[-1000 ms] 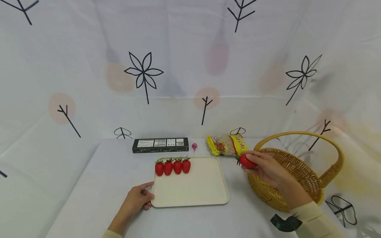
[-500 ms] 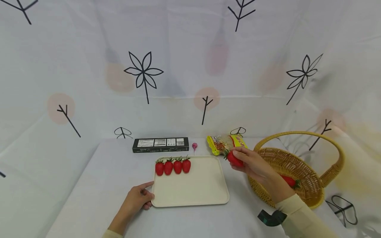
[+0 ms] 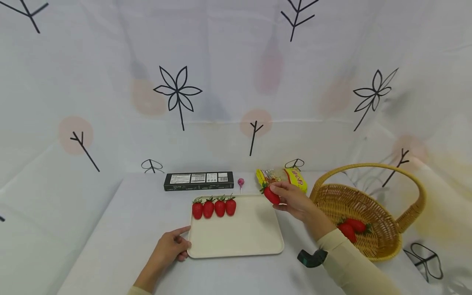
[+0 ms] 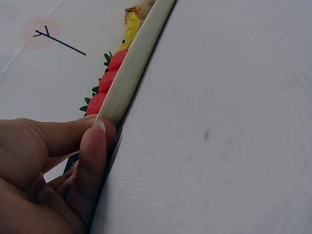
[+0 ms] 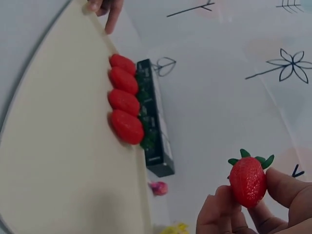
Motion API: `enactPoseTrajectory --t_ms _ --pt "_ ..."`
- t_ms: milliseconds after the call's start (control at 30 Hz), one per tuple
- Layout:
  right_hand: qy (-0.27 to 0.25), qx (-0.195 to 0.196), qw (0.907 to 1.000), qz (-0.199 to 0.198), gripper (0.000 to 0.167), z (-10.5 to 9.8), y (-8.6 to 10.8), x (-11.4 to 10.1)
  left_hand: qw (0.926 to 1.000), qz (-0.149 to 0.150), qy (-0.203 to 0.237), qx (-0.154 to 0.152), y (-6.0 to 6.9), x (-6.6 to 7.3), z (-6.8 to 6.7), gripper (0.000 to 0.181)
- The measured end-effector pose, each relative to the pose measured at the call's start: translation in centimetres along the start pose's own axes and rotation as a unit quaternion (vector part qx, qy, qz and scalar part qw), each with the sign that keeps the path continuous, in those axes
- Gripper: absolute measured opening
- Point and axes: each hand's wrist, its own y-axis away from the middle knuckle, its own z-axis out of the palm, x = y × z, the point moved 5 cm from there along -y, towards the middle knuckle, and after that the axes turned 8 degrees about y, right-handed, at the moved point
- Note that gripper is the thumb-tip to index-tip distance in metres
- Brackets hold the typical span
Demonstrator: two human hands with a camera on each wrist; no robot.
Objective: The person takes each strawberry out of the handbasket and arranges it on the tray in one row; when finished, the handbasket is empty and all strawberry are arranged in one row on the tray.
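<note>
A cream tray (image 3: 239, 233) lies on the white table with a row of several red strawberries (image 3: 220, 206) along its far left edge. My left hand (image 3: 171, 248) holds the tray's left rim, thumb and fingers at the edge in the left wrist view. Over the tray's far right corner, my right hand (image 3: 295, 200) pinches another strawberry (image 5: 248, 181) between thumb and fingers, its green leaves pointing away from the palm. To the right stands a wicker basket (image 3: 391, 221) with a tall handle; strawberries (image 3: 348, 232) lie inside it, partly hidden by the right forearm.
Behind the tray lie a long black box (image 3: 199, 181), a pink lollipop (image 3: 241, 182) and a yellow snack packet (image 3: 298, 179). The right hand partly covers the packet. A white cloth with plant drawings (image 3: 221, 82) hangs at the back and sides.
My right hand has carried its strawberry left from beside the basket to above the tray's corner. Strawberries in the basket have come into sight. The left hand has stayed at the rim.
</note>
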Motion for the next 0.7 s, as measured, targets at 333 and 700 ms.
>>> enactPoseTrajectory --t_ms 333,700 --pt "-0.033 0.032 0.9986 0.028 0.034 1.6 -3.7 2.1 0.9999 -0.007 -0.006 0.009 0.1 -0.3 0.0 0.059" --pt "-0.057 0.043 0.9965 0.041 0.039 4.4 -6.9 4.6 0.9999 -0.008 -0.001 0.009 0.0 -0.3 0.0 0.06"
